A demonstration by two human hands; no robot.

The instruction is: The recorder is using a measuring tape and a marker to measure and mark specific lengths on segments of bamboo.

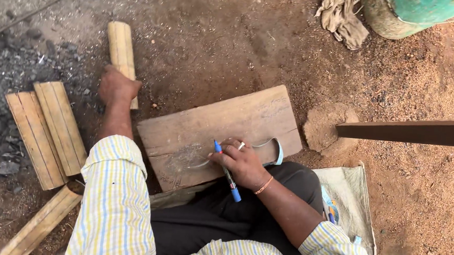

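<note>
My left hand (116, 87) reaches out over the dirt and grips a pale split bamboo piece (120, 48) lying on the ground. My right hand (243, 162) rests on a flat wooden board (206, 124) in front of my lap and holds a blue pen (226, 172) together with a thin curved strip (273, 145) that loops out to the right over the board. The board bears faint scribbles.
Two more split bamboo pieces (45, 131) lie at the left beside dark charcoal rubble (2, 74); another (40, 224) lies at lower left. A dark wooden bar (408, 130) juts in from the right. A rag (341, 17) and a green container (409, 13) sit at the top right. A woven sack (350, 196) lies under me.
</note>
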